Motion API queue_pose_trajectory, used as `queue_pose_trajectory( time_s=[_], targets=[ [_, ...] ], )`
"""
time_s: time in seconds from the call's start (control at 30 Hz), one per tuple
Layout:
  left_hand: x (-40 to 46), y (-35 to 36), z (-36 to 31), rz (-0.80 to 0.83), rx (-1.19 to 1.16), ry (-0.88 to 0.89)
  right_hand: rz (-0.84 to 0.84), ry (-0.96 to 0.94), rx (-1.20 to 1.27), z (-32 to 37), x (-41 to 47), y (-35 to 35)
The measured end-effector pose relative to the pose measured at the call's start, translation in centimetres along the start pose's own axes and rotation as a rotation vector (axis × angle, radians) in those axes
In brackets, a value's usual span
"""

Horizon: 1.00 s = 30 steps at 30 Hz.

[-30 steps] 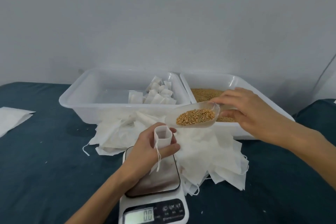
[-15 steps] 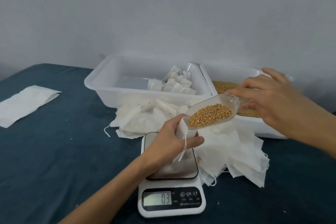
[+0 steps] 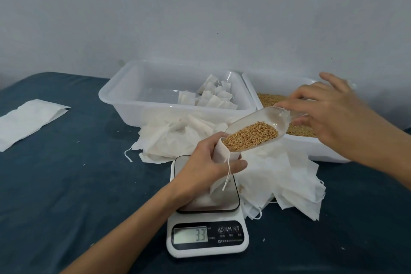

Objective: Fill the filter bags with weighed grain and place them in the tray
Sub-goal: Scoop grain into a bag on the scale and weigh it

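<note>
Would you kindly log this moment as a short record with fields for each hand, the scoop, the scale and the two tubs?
left hand: left hand grips an open filter bag over the scale
right hand: right hand holds the handle of the clear scoop
scoop: tilted, its lip at the bag mouth, loaded with grain
scale: digital scale, display reads 3.3
left tub: tray with filled bags at its right end
right tub: grain tub
loose: empty bags heaped around the scale

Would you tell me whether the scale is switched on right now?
On. The scale's display is lit and reads 3.3 while the filter bag held by the left hand rests on its platform.
</note>
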<state>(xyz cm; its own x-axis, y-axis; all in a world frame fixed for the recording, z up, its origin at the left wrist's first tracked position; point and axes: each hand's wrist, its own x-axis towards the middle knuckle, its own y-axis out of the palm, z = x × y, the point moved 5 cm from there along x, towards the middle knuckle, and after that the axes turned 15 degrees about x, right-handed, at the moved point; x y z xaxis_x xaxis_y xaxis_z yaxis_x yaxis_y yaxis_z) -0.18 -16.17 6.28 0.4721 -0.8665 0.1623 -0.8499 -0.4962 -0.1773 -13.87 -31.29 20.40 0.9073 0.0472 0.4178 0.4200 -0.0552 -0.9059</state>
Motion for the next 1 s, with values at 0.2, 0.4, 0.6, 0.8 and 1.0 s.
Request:
queue_pose_trajectory(
  time_s=[0.2,0.4,0.6,0.8,1.0],
  targets=[
    [-0.09,0.06,-0.05,0.001,-0.017,-0.022,-0.032,-0.027,0.003,0.05,-0.09,-0.03],
    [-0.16,-0.03,-0.02,-0.006,-0.004,-0.052,-0.04,-0.038,-0.011,0.21,-0.13,-0.02],
    [-0.18,-0.13,-0.02,-0.008,0.011,-0.045,-0.04,-0.036,-0.014,0.25,-0.2,0.0],
    [-0.17,-0.27,-0.06,-0.018,0.023,-0.018,-0.051,-0.042,-0.002,0.23,-0.23,0.04],
    [-0.17,-0.25,-0.1,-0.02,0.026,-0.019,-0.055,-0.045,-0.005,0.09,-0.27,0.23]
  ],
)
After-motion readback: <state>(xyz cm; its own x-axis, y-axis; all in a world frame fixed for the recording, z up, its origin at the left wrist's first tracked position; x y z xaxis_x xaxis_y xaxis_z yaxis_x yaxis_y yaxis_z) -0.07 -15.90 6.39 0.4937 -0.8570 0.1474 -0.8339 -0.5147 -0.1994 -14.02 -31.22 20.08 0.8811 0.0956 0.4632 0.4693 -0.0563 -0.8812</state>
